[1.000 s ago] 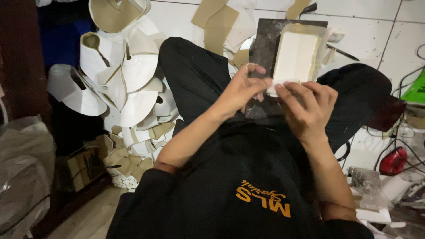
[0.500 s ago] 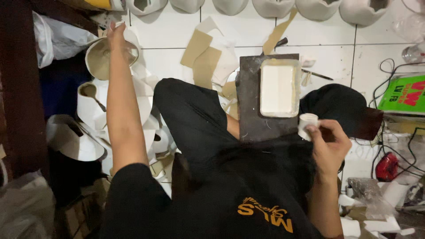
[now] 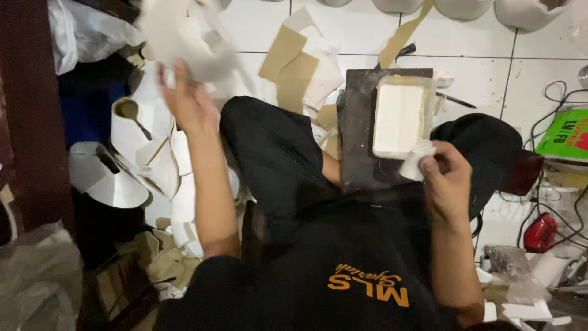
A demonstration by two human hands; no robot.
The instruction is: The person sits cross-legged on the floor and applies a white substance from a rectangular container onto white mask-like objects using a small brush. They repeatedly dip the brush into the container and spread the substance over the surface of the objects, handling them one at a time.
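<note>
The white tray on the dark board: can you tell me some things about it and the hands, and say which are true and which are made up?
1. The white tray lies on a dark board on the person's lap. True.
2. The right hand holds a red ball. False: its fingers pinch a small white piece at the tray's near corner.
3. The left hand is raised, holding a blurred white piece. True.
4. The left hand rests on the tray. False: it is far off to the left, above a pile of white shaped pieces.
5. The floor has white tiles. True.
</note>
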